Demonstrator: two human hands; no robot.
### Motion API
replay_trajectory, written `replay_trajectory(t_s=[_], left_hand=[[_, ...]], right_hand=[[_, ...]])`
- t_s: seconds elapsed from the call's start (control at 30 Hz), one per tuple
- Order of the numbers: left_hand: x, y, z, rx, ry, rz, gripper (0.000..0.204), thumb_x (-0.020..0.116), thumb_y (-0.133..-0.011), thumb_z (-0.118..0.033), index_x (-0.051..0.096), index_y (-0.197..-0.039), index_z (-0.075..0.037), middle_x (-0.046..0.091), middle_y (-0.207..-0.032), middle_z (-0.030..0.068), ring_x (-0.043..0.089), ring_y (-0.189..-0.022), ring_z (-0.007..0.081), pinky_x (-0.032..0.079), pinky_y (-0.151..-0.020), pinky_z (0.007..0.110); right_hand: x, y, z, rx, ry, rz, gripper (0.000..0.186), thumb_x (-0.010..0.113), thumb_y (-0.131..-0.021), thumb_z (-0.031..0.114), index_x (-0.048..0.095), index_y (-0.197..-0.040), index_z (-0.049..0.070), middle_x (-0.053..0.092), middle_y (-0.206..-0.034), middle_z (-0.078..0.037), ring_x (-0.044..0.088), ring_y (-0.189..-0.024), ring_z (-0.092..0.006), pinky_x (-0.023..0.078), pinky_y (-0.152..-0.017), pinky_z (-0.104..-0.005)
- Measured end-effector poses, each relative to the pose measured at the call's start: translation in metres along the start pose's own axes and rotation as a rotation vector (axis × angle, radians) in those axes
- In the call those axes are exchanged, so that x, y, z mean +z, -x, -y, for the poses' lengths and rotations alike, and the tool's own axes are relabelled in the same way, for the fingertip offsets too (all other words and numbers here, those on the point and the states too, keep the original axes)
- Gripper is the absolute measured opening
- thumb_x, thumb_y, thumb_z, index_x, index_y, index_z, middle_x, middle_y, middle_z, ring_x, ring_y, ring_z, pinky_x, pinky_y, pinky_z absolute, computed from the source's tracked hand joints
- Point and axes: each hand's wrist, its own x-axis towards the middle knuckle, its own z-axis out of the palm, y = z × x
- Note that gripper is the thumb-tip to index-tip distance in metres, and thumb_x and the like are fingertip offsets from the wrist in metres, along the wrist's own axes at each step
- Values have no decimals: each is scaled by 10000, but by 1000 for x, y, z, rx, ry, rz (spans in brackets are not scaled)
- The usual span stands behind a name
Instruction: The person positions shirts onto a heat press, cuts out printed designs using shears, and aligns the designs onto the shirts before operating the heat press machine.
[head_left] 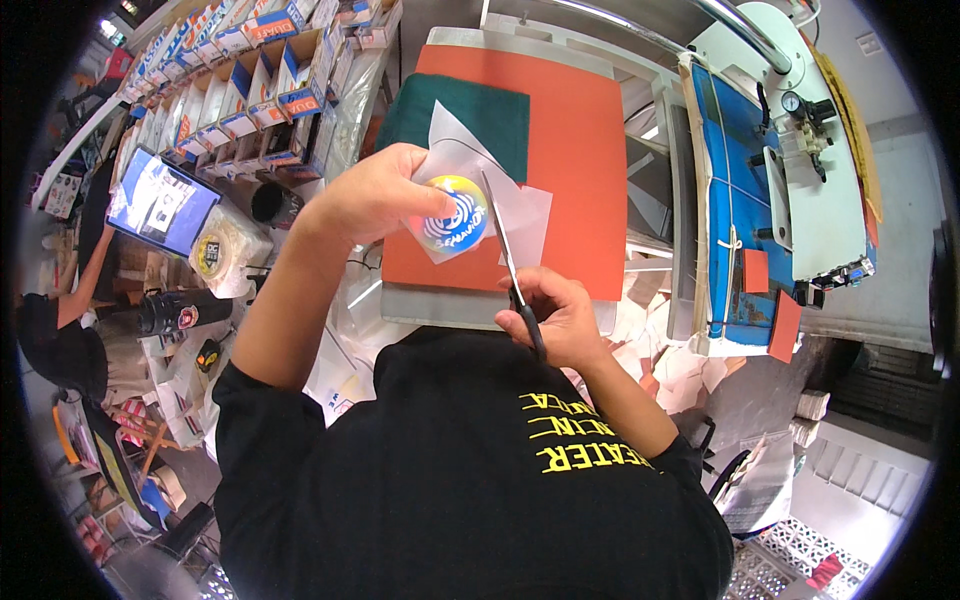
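Note:
My left hand [400, 190] pinches a translucent whitish sheet [460, 135] that bears a round blue and yellow printed design [455, 215]. In my right hand [560, 315] is a pair of scissors [506, 250] with black handles, fingers wrapped about the grips. The blades point away from me and lie along the right side of the round print. Whether they are parted cannot be made out. Below the sheet lies an orange pad [580, 150] on the work surface, with a dark green cloth-like piece [490, 105] over its far left part. Another pale translucent piece [535, 215] rests on the orange pad.
Cardboard boxes [250, 90] crowd the far left. Nearer stand a blue-framed tablet-like panel [165, 205], a roll of clear film [230, 250] and a black bottle [180, 312]. At right is a machine with a blue bed [735, 200] and a pressure gauge [791, 102]. Another person's arm [85, 275] shows at far left.

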Motion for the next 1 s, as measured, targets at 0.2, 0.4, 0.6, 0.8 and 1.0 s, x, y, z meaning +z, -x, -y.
replay_trajectory(t_s=[0.2,0.4,0.6,0.8,1.0], left_hand=[[-10,-5,10,117,273,-17,346,687,-912,-169,593,-1152,61,684,-1053,113,675,-925,174,548,-842,326],[59,-18,51,387,622,-293,241,629,-945,-122,621,-1124,39,681,-1044,102,664,-944,164,552,-855,344],[54,-16,26,468,381,-385,220,675,-895,-55,642,-1087,48,695,-1012,104,670,-902,140,548,-817,287],[53,-14,27,444,337,-372,207,672,-899,-56,651,-1079,46,698,-1005,101,666,-902,130,543,-817,276],[52,-16,25,419,268,-372,229,682,-897,-79,648,-1080,54,701,-989,102,672,-879,130,544,-809,268]], right_hand=[[7,-1,-2,-15,0,-102,329,796,-811,120,629,-1076,18,594,-665,26,554,-573,-34,429,-510,-208],[11,-1,-8,6,-16,-174,337,799,-808,109,619,-1079,21,602,-680,22,557,-574,-38,429,-508,-207],[10,-1,2,-17,-80,-124,347,812,-797,114,618,-1073,32,580,-729,35,538,-624,-25,415,-546,-196],[11,-9,-1,-57,-66,-147,350,819,-792,135,616,-1060,38,555,-737,46,506,-634,-20,402,-544,-197],[7,-6,-2,-43,-31,-161,322,816,-792,137,622,-1029,39,551,-719,50,495,-622,-18,396,-543,-198]])
